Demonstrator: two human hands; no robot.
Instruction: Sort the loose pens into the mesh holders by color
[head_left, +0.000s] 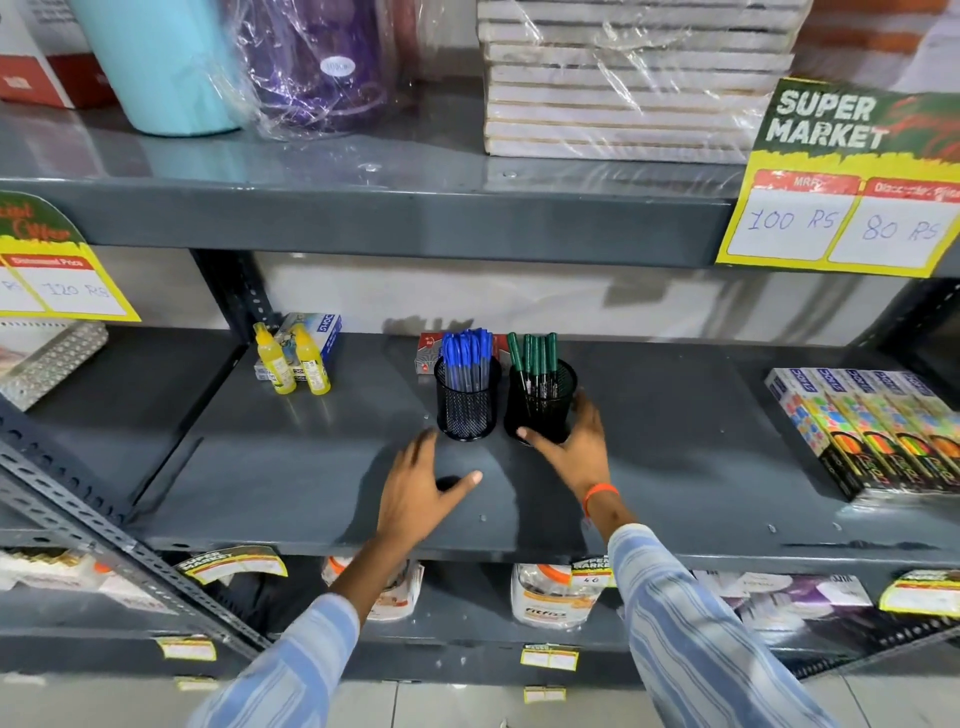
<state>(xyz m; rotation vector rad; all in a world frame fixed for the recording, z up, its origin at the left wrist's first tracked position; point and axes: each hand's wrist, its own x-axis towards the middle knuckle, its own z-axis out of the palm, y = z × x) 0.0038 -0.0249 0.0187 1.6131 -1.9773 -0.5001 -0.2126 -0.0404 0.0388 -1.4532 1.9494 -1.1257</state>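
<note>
Two black mesh holders stand side by side on the grey middle shelf (311, 467). The left holder (466, 410) is full of blue pens (466, 353). The right holder (543, 405) carries several green pens (535, 356). My right hand (574, 447) cups the right holder's base, thumb in front and fingers around its right side. My left hand (418, 486) hovers open over the shelf just in front and left of the blue-pen holder, touching nothing. No loose pens show on the shelf.
Two yellow bottles (293, 361) and a blue-white box (317, 338) stand at the back left. A red box (431, 353) sits behind the holders. Colourful packs (872, 431) fill the right end. The upper shelf's edge (395, 218) overhangs, with price cards at both sides.
</note>
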